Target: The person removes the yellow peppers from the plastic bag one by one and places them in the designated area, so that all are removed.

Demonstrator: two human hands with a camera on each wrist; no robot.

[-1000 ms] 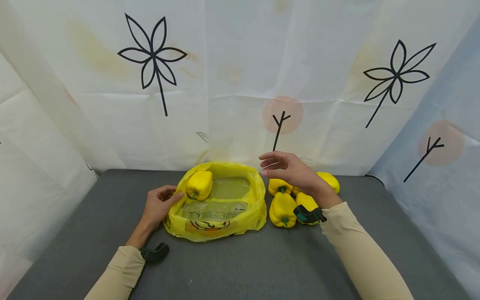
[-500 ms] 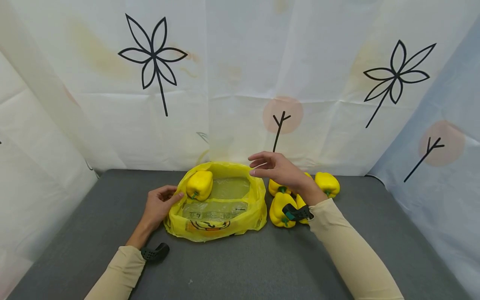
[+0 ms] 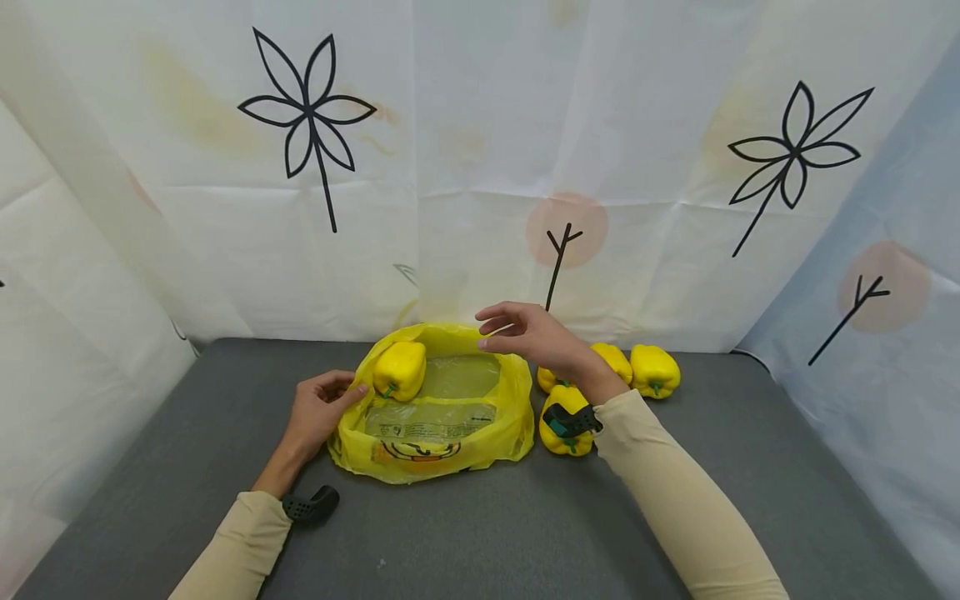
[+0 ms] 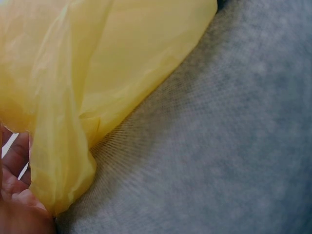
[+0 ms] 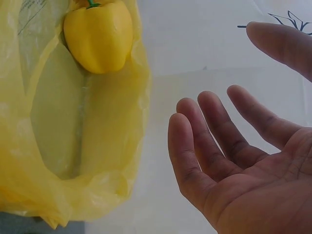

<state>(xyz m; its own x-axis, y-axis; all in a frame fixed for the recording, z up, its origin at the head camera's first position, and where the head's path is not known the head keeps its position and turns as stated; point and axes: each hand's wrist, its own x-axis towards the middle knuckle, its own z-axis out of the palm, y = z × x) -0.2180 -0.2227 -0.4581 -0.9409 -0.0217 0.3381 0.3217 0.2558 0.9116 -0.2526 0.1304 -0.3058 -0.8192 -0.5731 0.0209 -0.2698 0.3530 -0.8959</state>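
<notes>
A yellow plastic bag (image 3: 517, 417) stands with its mouth spread wide on the grey table. One yellow bell pepper (image 3: 400, 371) lies inside it at the left, its green stem toward me; the right wrist view shows this bell pepper (image 5: 99, 36) too. My left hand (image 3: 321, 410) pinches the bag's left rim between thumb and fingers, mostly cut off in the left wrist view. Over the bag's right back edge hovers my right hand (image 3: 528, 333), holding nothing. In the right wrist view, the right hand (image 5: 243, 161) has spread, slightly bent fingers.
Several more yellow bell peppers are grouped right of the bag, partly behind my right arm. A front pepper (image 3: 564, 443) and a far-right pepper (image 3: 655, 371) show best. A white printed cloth (image 3: 480, 167) hangs behind the table (image 3: 465, 533).
My right hand has moved left, from above the grouped peppers to over the bag's right edge, uncovering more peppers at the right. The left hand and the bag have stayed put.
</notes>
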